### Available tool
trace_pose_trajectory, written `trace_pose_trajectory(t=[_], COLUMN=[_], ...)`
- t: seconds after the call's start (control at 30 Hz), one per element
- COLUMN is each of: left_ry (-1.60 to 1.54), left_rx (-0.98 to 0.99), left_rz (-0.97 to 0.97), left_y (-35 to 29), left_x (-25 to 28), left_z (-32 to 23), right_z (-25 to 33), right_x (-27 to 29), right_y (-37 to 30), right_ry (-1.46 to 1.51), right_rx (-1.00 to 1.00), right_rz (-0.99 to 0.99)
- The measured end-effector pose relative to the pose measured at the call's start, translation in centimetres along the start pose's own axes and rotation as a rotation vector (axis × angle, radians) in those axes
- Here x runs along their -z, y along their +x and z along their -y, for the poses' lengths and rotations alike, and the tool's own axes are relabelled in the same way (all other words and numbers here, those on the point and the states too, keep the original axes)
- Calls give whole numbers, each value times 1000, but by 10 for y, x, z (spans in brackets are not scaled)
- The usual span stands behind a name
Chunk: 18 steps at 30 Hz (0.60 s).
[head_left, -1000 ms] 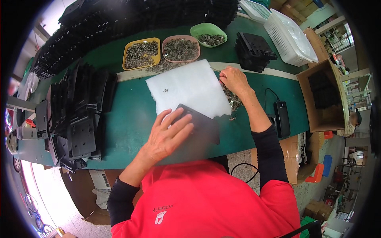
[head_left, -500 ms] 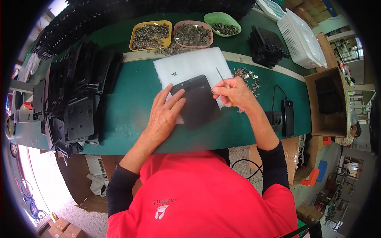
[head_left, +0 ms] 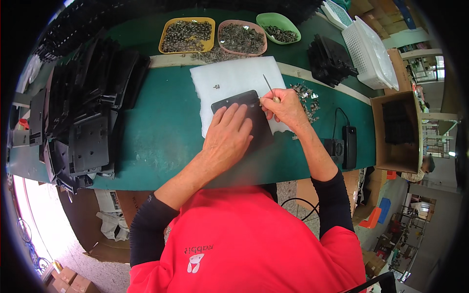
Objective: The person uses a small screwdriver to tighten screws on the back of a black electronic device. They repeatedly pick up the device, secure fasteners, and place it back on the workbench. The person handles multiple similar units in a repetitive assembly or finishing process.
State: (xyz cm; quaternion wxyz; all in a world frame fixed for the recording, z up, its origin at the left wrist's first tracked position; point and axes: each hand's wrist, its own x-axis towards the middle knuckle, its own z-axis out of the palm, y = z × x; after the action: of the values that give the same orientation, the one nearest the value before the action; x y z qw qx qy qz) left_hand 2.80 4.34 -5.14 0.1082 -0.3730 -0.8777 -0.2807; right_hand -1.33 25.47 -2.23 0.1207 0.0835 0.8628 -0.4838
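A flat black plastic panel (head_left: 261, 128) lies partly on a white foam sheet (head_left: 234, 75). My left hand (head_left: 227, 132) rests flat across the panel, its fingers stretched out toward the far edge. At the panel's far right corner is my right hand (head_left: 286, 108), closed round a screwdriver (head_left: 268, 83) whose thin metal shaft points up and away. Its thumb and forefinger meet at the panel's edge; whether they also pinch a small metal clip I cannot tell. One small metal clip (head_left: 216, 87) lies on the foam, left of the panel.
Yellow (head_left: 187, 35), pink (head_left: 241, 37) and green (head_left: 278, 28) trays of small metal parts stand at the back. Loose clips (head_left: 308, 100) lie right of the foam. Black panels (head_left: 93, 136) are stacked at left. A white basket (head_left: 369, 51) and cardboard box (head_left: 398, 132) are at right.
My left hand has slid right and farther onto the panel. My right hand has shifted slightly toward the panel's far right corner, still holding the screwdriver.
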Motion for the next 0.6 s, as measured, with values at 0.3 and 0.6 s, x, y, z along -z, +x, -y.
trace_pose_trajectory(t=[0.3,0.6], left_ry=[38,59], left_rx=[-12,-28], left_rz=[16,21], left_y=[1,0], left_x=[-4,-8], left_z=[0,2], right_z=[1,-5], right_x=[-9,-19], right_y=[8,13], right_ry=[-185,-393], right_rx=[129,278], right_rz=[-111,-240])
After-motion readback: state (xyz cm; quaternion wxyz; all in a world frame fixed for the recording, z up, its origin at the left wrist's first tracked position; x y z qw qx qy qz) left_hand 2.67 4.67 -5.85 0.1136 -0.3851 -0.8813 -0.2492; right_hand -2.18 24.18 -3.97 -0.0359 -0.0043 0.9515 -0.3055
